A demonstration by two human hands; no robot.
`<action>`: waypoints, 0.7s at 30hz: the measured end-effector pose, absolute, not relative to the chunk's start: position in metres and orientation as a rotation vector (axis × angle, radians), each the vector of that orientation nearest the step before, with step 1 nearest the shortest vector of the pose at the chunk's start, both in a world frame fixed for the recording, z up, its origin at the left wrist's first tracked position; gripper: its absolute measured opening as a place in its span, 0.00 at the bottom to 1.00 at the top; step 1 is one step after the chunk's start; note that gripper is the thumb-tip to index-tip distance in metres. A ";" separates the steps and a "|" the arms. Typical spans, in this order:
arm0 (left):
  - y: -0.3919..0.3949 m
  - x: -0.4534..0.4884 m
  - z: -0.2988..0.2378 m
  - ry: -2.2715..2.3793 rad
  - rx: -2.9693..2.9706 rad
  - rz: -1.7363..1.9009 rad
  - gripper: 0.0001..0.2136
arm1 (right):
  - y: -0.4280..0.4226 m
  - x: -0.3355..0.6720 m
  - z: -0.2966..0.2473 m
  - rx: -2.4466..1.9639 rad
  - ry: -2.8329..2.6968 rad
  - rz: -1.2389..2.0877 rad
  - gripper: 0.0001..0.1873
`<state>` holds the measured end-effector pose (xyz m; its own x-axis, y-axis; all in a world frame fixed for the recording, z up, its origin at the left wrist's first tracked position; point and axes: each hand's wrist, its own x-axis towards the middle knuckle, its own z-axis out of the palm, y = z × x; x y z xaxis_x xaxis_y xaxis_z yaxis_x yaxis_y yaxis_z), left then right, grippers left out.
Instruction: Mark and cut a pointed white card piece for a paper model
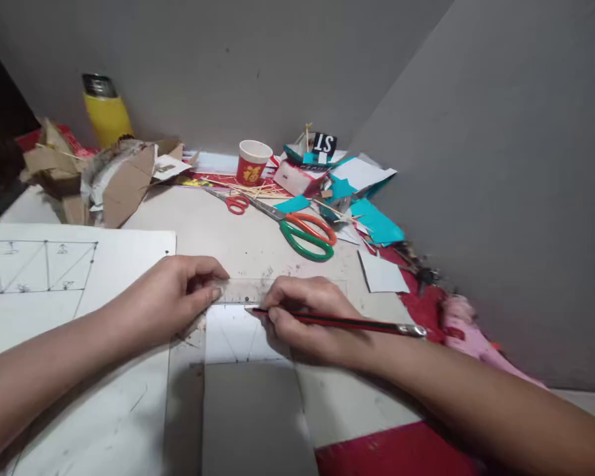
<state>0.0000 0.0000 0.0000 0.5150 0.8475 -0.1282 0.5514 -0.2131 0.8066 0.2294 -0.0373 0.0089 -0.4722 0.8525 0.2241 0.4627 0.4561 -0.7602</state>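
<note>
Setting: two grey walls [238, 59] meeting behind a pale surface [208, 231], as you face it

Far left, rear: torn brown cardboard [129, 188], heaped, with a yellow bottle [106, 119], dark-topped, upright behind it.

Left, near you: one large white sheet [133, 248], drawn with a row of boxes crossed by diagonals, partly under your left forearm.

Centre-left: your left hand [178, 291], grip partly open, thumb and forefinger slightly apart, fingertips on the left end of a clear ruler [242, 289].

Centre: the ruler, flat between your hands; along its lower edge, one white paper [228, 334] with faint slanting lines. Behind: small red-handled scissors [237, 204]; one red paper cup [252, 165], upright, gold-marked; thin wooden sticks [268, 193], loose.

Centre-right: your right hand [312, 317], grip closed on a red-and-black pencil [347, 322], its tip at the ruler's lower edge, over the white paper. Behind: large scissors [288, 218], one handle orange, one green.

Right: teal paper [377, 221], cut pieces; one white card [384, 272], flat; one pink item [469, 330] beside the wall, kind unclear
</note>
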 end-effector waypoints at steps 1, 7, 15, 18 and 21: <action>0.000 0.000 0.000 1.150 1.906 0.434 0.10 | -0.037 0.229 0.008 -1.111 -2.128 0.858 0.09; -0.001 0.000 0.001 1.150 1.884 0.463 0.10 | -0.038 0.232 0.013 -1.173 -1.878 0.983 0.07; 0.000 -0.001 0.003 1.097 1.646 0.497 0.08 | -0.026 0.246 0.021 -0.928 -1.614 0.767 0.14; 0.002 -0.004 0.004 1.082 1.599 0.475 0.08 | -0.018 0.251 0.021 -0.974 -1.658 0.728 0.16; 0.004 -0.006 0.005 1.074 1.562 0.463 0.09 | -0.014 0.254 0.022 -1.016 -1.694 0.636 0.15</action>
